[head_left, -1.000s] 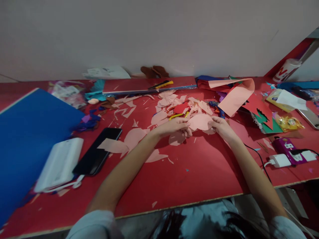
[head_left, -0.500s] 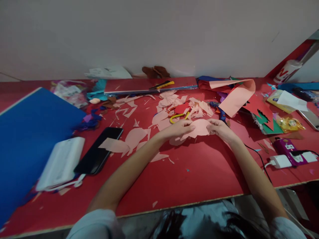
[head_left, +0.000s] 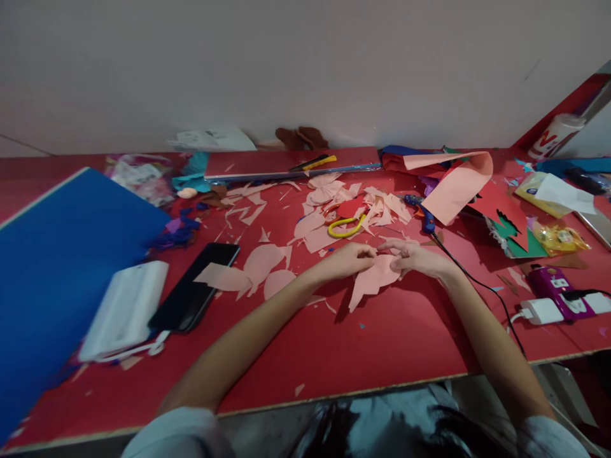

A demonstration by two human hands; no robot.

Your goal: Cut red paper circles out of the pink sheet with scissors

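My left hand (head_left: 346, 262) and my right hand (head_left: 414, 257) pinch a jagged piece of pink craft paper (head_left: 375, 277) between them, its lower end hanging toward the red tabletop (head_left: 382, 343). Just beyond my left hand lie yellow-handled scissors (head_left: 346, 226) among a pile of pink paper scraps (head_left: 344, 210). A blue hot glue gun (head_left: 420, 213) lies beyond my right hand, and a thin black cable (head_left: 477, 283) runs past my right wrist.
A blue board (head_left: 62, 254), a white pack (head_left: 124, 312) and a black phone (head_left: 193, 286) lie at left. A large curled pink sheet (head_left: 458, 187) and cut red and green sheets lie at back right. A charger (head_left: 541, 312) sits at right; a wall closes the back.
Both hands have moved toward me and to the right, carrying the pink piece. It now hangs as a jagged shape rather than a rounded one, and the scissors are uncovered.
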